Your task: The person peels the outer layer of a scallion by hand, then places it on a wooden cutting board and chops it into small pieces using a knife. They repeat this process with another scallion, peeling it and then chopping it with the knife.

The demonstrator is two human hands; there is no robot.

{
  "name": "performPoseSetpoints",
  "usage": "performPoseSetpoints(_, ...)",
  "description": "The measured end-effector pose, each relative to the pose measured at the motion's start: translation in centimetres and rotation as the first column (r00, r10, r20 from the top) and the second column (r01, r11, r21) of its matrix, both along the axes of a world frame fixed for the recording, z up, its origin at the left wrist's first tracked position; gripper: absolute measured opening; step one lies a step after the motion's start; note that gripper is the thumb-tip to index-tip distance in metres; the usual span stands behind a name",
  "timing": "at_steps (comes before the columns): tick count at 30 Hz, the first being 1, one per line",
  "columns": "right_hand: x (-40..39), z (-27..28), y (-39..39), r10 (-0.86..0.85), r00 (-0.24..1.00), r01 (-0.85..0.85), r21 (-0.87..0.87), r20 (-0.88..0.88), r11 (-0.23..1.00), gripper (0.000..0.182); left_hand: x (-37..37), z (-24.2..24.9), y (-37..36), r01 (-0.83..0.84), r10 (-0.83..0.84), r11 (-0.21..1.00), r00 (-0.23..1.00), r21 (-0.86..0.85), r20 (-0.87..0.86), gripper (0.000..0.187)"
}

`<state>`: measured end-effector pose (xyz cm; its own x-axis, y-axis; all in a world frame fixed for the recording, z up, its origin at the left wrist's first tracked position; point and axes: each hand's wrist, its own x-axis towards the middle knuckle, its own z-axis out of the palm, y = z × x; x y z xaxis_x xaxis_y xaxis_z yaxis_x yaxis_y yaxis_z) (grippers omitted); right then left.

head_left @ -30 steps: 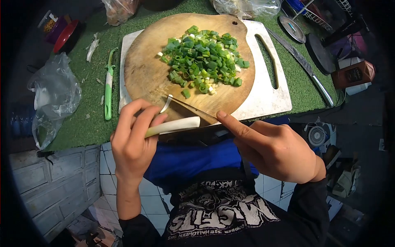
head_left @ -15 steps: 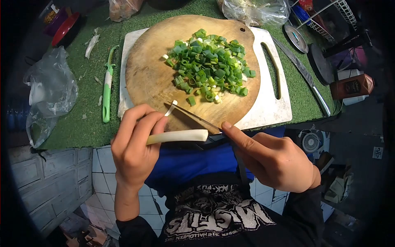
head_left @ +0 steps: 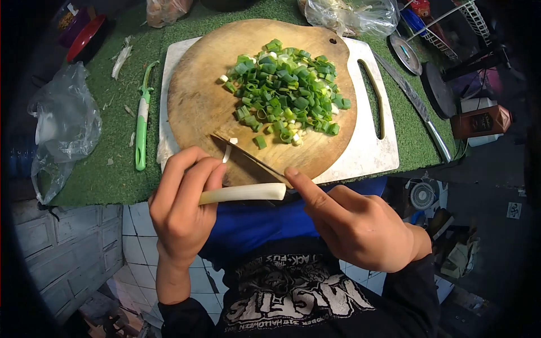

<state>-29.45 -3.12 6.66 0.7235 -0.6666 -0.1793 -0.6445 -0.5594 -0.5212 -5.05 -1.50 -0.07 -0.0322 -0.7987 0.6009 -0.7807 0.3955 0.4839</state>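
Pinching the pale stalk between bent fingers, your left hand is at the near left edge of the round wooden board, the stalk's cut end pointing right. Your right hand curls closed around the knife, its handle hidden, index finger stretched onto the blade's back. Beyond the blade, chopped green pieces lie heaped on the round board, which rests upon a white board.
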Motion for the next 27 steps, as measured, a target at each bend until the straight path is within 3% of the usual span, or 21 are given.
performPoseSetpoints(14,-0.8,-0.3,-0.3,-0.027,0.979,0.026,0.007,0.202,1.0,0.07,-0.1,-0.3,0.1,-0.03,0.03,0.999,0.998,-0.013,-0.053,0.016)
performPoseSetpoints(27,-0.6,-0.2,-0.5,-0.008,0.985,-0.004,0.064,0.175,0.998,0.07,-0.2,0.3,-0.2,-0.023,0.024,1.0,0.998,0.02,-0.053,0.016)
